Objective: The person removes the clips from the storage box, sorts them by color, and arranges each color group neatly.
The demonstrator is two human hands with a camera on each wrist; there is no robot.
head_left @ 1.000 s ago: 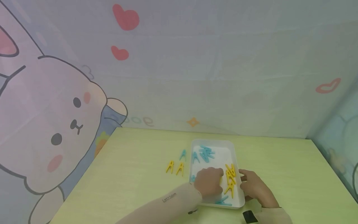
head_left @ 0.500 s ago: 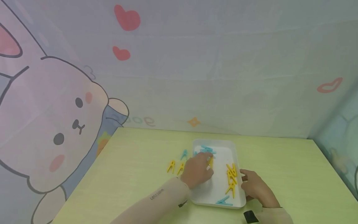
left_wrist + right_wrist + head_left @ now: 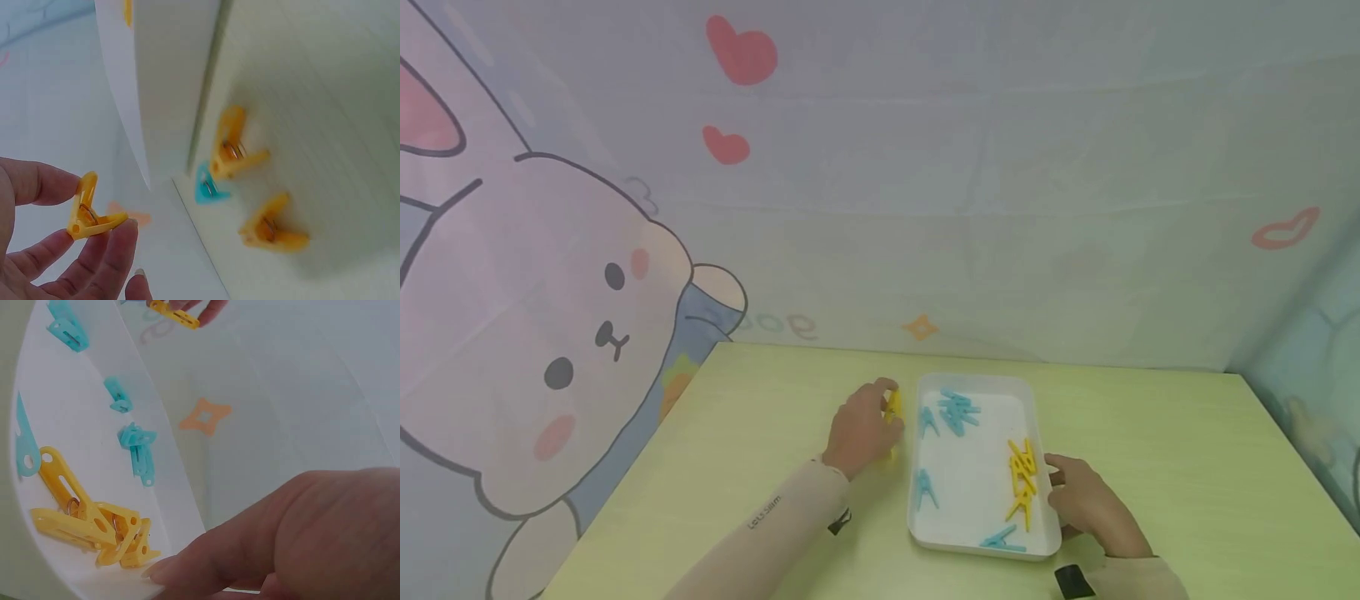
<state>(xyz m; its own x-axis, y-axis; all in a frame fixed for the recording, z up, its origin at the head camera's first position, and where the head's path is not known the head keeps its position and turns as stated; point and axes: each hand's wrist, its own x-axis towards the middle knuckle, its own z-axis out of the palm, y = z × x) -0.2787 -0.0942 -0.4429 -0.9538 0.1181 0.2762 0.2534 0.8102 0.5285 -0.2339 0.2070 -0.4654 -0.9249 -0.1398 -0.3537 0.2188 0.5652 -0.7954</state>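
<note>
Between its thumb and fingers my left hand (image 3: 861, 433) pinches a yellow clothespin (image 3: 87, 212), raised above the table just left of the white tray (image 3: 973, 546). Below it on the table lie two yellow clothespins (image 3: 232, 150) and a blue clothespin (image 3: 209, 186), mostly hidden behind the hand in the head view. My right hand (image 3: 1090, 504) grips the tray's right side, with one digit over the rim in the right wrist view. Inside the tray, several yellow clothespins (image 3: 1021, 479) lie along the right wall. Several blue clothespins (image 3: 957, 410) cluster at its far end.
More blue clothespins lie apart in the tray: one by the left wall (image 3: 924, 489) and one at the near end (image 3: 1002, 540). The light green table (image 3: 1165, 467) meets a printed cloth backdrop (image 3: 1075, 250) at its far edge.
My left hand has picked up a yellow clothespin from inside the tray and carried it left over the rim to above the table. My right hand stays at the tray's side.
</note>
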